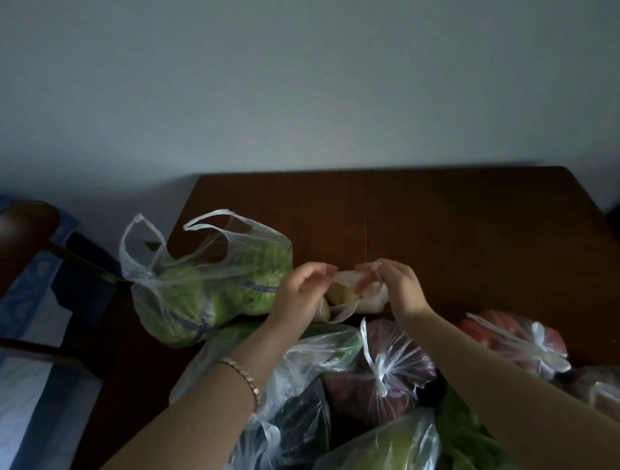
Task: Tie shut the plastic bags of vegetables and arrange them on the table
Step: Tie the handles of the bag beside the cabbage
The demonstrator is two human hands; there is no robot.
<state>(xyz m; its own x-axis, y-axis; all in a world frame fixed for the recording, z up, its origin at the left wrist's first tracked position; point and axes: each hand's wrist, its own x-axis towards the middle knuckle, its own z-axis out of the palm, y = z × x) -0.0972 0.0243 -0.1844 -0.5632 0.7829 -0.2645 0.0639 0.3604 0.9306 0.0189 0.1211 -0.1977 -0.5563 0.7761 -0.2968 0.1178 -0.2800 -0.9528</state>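
A small clear bag of pale potatoes [352,294] lies on the dark wooden table [444,223]. My left hand [304,293] pinches one handle of it and my right hand [402,287] pinches the other, both just above the bag. To the left stands an untied bag of green lettuce [210,287] with its handles [209,221] sticking up. Nearer me lie a knotted bag of dark red vegetables [384,366], a knotted bag of tomatoes [510,336] at the right, and a bag with a green vegetable [387,455].
A dark wooden chair [20,243] stands left of the table over a blue and white floor covering [10,399]. A plain wall [308,75] runs behind the table. More bags of greens [469,451] crowd the near edge.
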